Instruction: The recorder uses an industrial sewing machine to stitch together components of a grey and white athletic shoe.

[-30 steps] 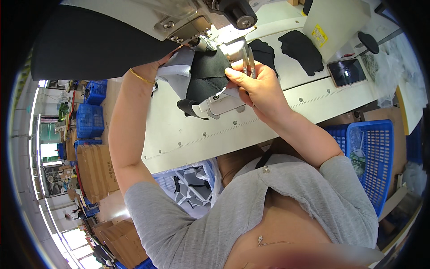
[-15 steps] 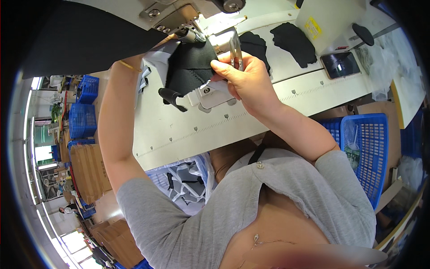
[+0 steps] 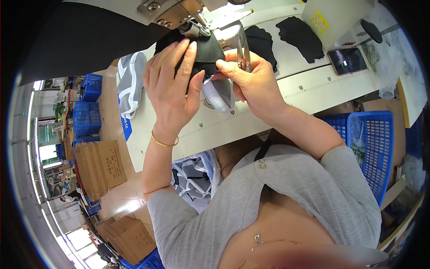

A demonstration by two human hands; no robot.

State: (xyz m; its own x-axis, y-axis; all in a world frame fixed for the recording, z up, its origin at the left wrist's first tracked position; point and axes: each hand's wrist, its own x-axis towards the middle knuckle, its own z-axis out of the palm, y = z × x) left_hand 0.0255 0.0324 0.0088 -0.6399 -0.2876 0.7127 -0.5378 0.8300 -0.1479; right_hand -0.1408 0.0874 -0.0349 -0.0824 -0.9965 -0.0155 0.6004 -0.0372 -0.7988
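A black fabric piece (image 3: 210, 50) lies under the needle area of a sewing machine (image 3: 172, 12). My left hand (image 3: 172, 85) rests on its left part, fingers stretched out and somewhat spread. Between thumb and fingers, my right hand (image 3: 257, 85) pinches the fabric's right edge. Metal thread snips (image 3: 243, 56) are also tucked in that hand, blades pointing up. Below the black fabric hangs a grey and white piece (image 3: 218, 95), partly hidden by it. The fabric's left edge is covered by my left fingers.
Two black fabric pieces (image 3: 261, 47) (image 3: 301, 39) and a phone (image 3: 347, 61) lie to the right on the table. A grey-white piece (image 3: 131, 83) hangs at the left edge. Blue baskets (image 3: 374, 148) stand at right; a bag of pieces (image 3: 195, 175) sits below the table.
My left hand has come from behind the machine's left side onto the black fabric. The fabric has turned and shifted, and the grey-white piece now shows beneath it. The right hand keeps its pinch.
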